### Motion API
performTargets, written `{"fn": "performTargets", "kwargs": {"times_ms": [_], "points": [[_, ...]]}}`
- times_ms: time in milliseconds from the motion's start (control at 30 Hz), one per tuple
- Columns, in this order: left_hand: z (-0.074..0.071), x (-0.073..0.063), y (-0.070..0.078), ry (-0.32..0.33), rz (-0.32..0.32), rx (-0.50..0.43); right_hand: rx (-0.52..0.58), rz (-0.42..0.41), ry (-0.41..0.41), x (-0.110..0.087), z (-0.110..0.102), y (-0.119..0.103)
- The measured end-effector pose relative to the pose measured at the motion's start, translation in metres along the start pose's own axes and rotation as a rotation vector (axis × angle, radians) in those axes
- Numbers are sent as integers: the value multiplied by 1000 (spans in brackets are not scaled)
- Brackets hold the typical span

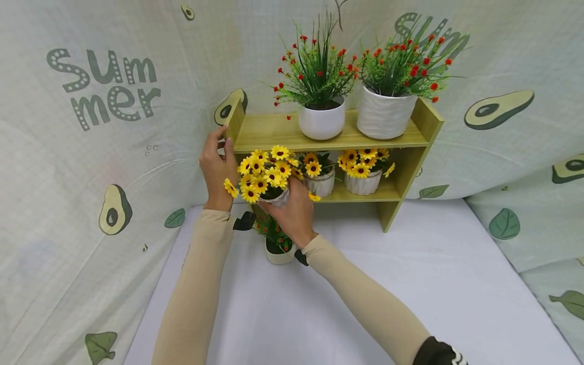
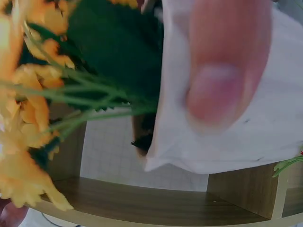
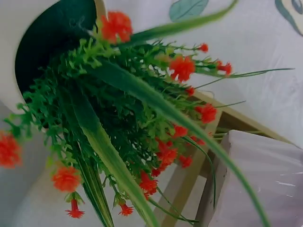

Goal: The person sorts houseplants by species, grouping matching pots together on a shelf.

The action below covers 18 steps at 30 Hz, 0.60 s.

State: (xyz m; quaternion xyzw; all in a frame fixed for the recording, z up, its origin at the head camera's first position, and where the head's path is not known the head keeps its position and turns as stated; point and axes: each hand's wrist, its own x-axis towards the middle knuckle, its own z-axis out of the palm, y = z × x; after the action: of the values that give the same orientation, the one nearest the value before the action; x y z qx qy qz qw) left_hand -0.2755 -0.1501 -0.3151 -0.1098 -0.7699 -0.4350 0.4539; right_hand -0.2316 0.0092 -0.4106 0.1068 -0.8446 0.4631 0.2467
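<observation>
In the head view my right hand [image 1: 294, 210] grips the ribbed white pot [image 1: 276, 197] of yellow daisy-like artificial flowers [image 1: 264, 175], tilted in front of the shelf's lower left. My left hand [image 1: 220, 170] rests against the shelf's left side panel [image 1: 234, 120]; no finger shows on the panel's inner face. In the left wrist view a thumb [image 2: 220, 90] lies on the white pot [image 2: 189, 151], with blurred yellow blooms [image 2: 28, 165] at left. A red-flowered potted plant [image 1: 279, 257] stands on the table below my right hand; its leaves [image 3: 118, 94] fill the right wrist view.
The two-level wooden shelf [image 1: 274, 133] carries two red-flowered plants in white pots [image 1: 321, 124] [image 1: 385, 114] on top. Two more pots of yellow flowers [image 1: 319, 185] [image 1: 363, 183] stand on its lower level. A white table [image 1: 365, 279] lies in front; printed cloth [image 1: 91, 167] hangs behind.
</observation>
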Motion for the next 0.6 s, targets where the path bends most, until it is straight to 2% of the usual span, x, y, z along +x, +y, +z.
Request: {"fn": "performTargets", "kwargs": {"times_ms": [367,600], "points": [[0,-1,-2,-29,12,2,-69,129,-21,19,14,1],[-1,-1,-1,-36,0,5,-129,128,-94,24,18,3]]}}
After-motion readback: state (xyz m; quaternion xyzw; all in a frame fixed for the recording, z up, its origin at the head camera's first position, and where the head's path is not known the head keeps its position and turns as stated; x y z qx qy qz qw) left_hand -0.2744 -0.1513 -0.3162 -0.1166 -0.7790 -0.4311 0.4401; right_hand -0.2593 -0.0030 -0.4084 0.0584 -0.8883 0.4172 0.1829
